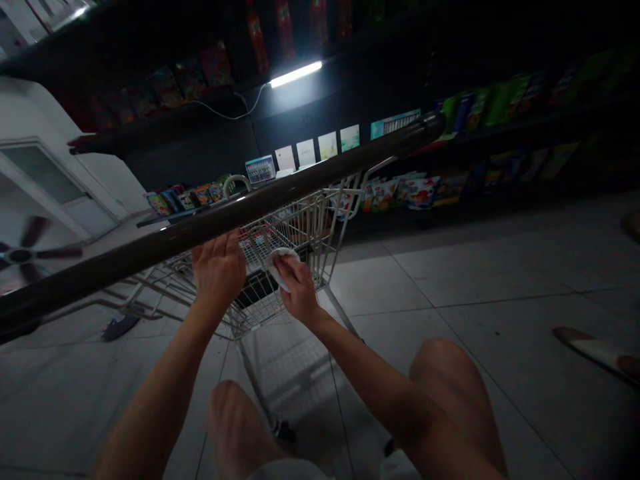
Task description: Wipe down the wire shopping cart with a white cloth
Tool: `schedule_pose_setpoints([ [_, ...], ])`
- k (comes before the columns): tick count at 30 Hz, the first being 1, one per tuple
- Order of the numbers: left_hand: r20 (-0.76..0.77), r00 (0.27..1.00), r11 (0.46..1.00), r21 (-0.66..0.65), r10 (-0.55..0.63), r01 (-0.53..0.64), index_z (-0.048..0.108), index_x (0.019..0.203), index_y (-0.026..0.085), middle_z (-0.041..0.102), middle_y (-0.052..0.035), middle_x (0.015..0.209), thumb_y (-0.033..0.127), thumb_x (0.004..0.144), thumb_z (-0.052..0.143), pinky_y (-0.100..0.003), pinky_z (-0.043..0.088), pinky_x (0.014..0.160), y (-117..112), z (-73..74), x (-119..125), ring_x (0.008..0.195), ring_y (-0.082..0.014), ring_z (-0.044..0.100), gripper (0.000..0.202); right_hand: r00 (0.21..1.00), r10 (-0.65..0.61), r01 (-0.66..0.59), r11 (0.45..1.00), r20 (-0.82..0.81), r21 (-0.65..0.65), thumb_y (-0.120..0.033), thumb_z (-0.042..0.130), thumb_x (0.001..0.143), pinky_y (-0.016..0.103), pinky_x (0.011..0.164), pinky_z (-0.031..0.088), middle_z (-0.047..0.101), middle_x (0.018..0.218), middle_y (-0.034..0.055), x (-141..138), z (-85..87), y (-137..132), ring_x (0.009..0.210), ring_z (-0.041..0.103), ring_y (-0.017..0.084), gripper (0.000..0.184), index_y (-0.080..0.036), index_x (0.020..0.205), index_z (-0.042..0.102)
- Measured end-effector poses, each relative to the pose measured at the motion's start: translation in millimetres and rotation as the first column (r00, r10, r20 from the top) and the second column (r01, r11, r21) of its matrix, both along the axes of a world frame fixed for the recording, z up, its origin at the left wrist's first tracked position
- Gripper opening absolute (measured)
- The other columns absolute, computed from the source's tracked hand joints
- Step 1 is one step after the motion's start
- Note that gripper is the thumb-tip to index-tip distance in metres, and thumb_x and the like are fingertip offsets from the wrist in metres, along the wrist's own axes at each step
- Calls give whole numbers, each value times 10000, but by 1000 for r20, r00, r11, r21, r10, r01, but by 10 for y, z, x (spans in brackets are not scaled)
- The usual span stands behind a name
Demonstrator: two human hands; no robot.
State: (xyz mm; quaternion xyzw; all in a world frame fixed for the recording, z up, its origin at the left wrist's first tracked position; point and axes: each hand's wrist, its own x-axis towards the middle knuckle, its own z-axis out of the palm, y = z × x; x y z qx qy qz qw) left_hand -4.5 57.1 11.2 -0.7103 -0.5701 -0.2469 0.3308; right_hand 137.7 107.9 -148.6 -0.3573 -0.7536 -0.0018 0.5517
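Note:
A wire shopping cart [320, 223] with a long dark handle bar [250, 207] stands close in front of me. My left hand [220, 267] is just below the bar, its back toward me. Its fingers are bent over the cart's upper wire frame, with the tips partly hidden. Pinched in my right hand [299, 290] is a white cloth [283, 253], which lies against the wires on the cart's near side. A dark panel [255, 287] is fixed to the wires between my hands.
Dark shelves with packaged goods [420, 190] and a lit tube lamp [296, 74] rise behind the cart. A fan [23, 255] stands at the left. My knees are below the cart. Another person's foot in a sandal [595, 350] is on the tiled floor [480, 267] at the right.

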Motion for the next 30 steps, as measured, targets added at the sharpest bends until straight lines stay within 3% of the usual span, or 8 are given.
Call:
schedule_pose_setpoints([
  [3, -11, 1000, 999, -51, 14, -14, 613, 1313, 82, 671, -189, 1261, 221, 929, 387, -445, 383, 1058, 25, 44, -43, 1174, -295, 601, 466, 1000, 9, -11, 994, 18, 106, -168, 480, 905, 424, 1162, 379, 428, 1478, 56, -177, 236, 39, 1343, 410, 249, 605, -286, 1495, 418],
  [5, -26, 999, 996, -85, 28, -30, 600, 1332, 91, 659, -177, 1286, 203, 912, 402, -434, 399, 1049, 35, 62, -57, 1179, -296, 590, 478, 999, 6, -10, 996, 54, 89, -155, 486, 905, 413, 1139, 396, 427, 1483, 67, -343, 170, 141, 1325, 432, 253, 585, -280, 1476, 451],
  [10, -4, 999, 994, -95, 47, -47, 579, 1359, 83, 618, -186, 1335, 226, 912, 384, -489, 379, 1058, 44, 31, -35, 1216, -344, 540, 509, 985, 4, 15, 994, 171, -106, -86, 457, 894, 423, 1077, 445, 513, 1407, 124, -551, -635, 275, 1273, 491, 259, 518, -227, 1378, 575],
  [16, 57, 998, 995, -98, 41, -35, 572, 1365, 113, 608, -190, 1334, 312, 898, 421, -535, 340, 1074, 29, 17, 11, 1234, -363, 514, 530, 983, 114, -68, 953, 141, -297, -7, 498, 745, 384, 1024, 500, 569, 1349, 95, -182, -1421, 171, 1201, 523, 223, 643, -229, 1340, 601],
  [18, 49, 998, 993, -113, 44, -38, 558, 1376, 107, 587, -196, 1358, 339, 885, 445, -544, 330, 1081, 8, 32, 28, 1259, -376, 491, 554, 993, -69, 44, 968, -91, -247, -40, 473, 737, 428, 1075, 469, 552, 1324, 115, 36, -1367, 264, 1239, 500, 233, 635, -199, 1342, 589],
  [21, 37, 998, 989, -140, 46, -41, 530, 1397, 91, 569, -206, 1372, 345, 869, 463, -557, 330, 1076, -17, 53, 51, 1279, -393, 466, 589, 841, -328, 285, 945, -431, -163, -108, 426, 781, 506, 1146, 392, 454, 1365, 133, 353, -943, 536, 1313, 443, 253, 684, -191, 1459, 447],
  [26, 32, 999, 989, -147, 36, -31, 516, 1401, 75, 567, -214, 1362, 362, 868, 462, -564, 342, 1055, -26, 61, 65, 1246, -403, 476, 608, 782, -372, 349, 926, -499, -144, -97, 399, 786, 527, 1183, 336, 294, 1482, 131, 373, -194, 990, 1407, 344, 263, 805, -223, 1561, 225],
  [30, 41, 999, 991, -131, 17, -11, 508, 1407, 106, 570, -197, 1358, 387, 840, 510, -556, 336, 1064, -21, 44, 65, 1245, -395, 473, 633, 755, -475, 367, 877, -452, -310, -98, 429, 774, 540, 1206, 281, 242, 1525, 178, -16, -486, 1015, 1462, 256, 281, 837, -150, 1566, 165],
])
